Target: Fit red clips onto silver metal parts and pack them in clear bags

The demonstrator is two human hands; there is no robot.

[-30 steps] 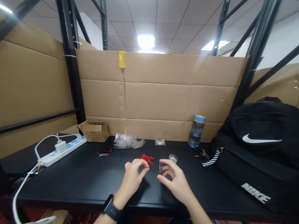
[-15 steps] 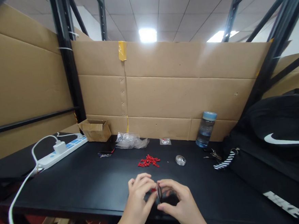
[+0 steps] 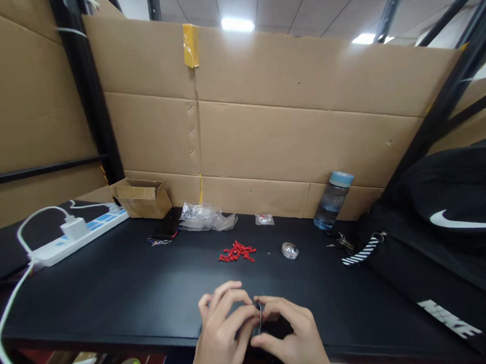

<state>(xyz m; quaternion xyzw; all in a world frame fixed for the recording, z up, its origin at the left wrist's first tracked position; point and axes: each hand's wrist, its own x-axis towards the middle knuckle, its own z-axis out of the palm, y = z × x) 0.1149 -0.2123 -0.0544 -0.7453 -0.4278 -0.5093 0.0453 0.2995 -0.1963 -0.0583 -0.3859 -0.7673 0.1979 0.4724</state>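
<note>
My left hand (image 3: 223,330) and my right hand (image 3: 294,329) meet low in the middle of the head view, above the table's front edge. Between their fingertips is a thin round disc (image 3: 260,315), seen almost edge-on, so its faces are hidden. Both hands are closed on it, the left from its left side, the right with thumb and forefinger. A small pile of red knotted cords (image 3: 238,252) lies beyond the hands. To the right of the pile rests a clear, shiny round piece (image 3: 290,250), perhaps a stack of discs.
At the back are crumpled clear plastic bags (image 3: 207,216), a small plastic packet (image 3: 264,219), an open cardboard box (image 3: 142,199) and a dark phone (image 3: 165,227). A water bottle (image 3: 333,200), keys (image 3: 345,243) and black backpack (image 3: 439,246) stand right, a power strip (image 3: 78,238) left.
The view has tilted down and shifted slightly. The disc has turned more edge-on between my fingers, and the red bit seen beside it before is now hidden.
</note>
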